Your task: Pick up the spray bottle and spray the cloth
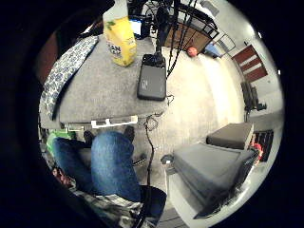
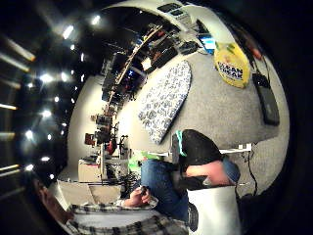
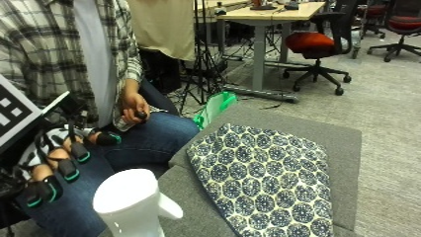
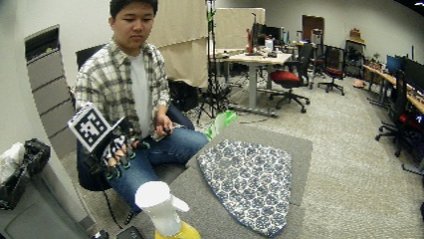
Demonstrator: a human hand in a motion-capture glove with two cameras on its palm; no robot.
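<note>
A: While I sit at the low table (image 3: pixel 342 148), where is my gloved right hand (image 3: pixel 56 163)?

B: It hangs off the near table edge, over my jeans (image 3: pixel 141 140). From the outside view the fingers are loosely curled, bare knuckles showing, black tips edged in green. They hold nothing and touch nothing.

A: And the spray bottle (image 4: pixel 162 206)?

B: Upright at the near end of the table, close beside my hand but apart from it. Smooth white plastic head with a rounded top and a stubby trigger spout; yellow body below, which in the little-finger palm view (image 1: pixel 119 40) reads as a boxy yellow container with dark lettering. Standing, not tilted.

A: The cloth (image 3: pixel 266 185)?

B: Flat on the table surface, lying lengthwise, roughly a long rounded shape narrowing at the near end. Fabric is pale with a dense repeat of dark blue floral rings. It lies just beside the bottle; whether they touch I can't tell. The thumb-side palm view (image 2: pixel 164 100) shows it running along the table's length.

A: Table surface?

B: Grey, matte, felt-like or carpet-like nap, squared edges. A flat dark rectangular device (image 1: pixel 152 80) with a cable lies on it near the bottle, on the side away from the cloth.

A: My other hand?

B: The bare left hand (image 3: pixel 135 111) rests on my thigh, pinching a small dark object. Plaid flannel shirt sleeve (image 3: pixel 128 59) above it.
</note>
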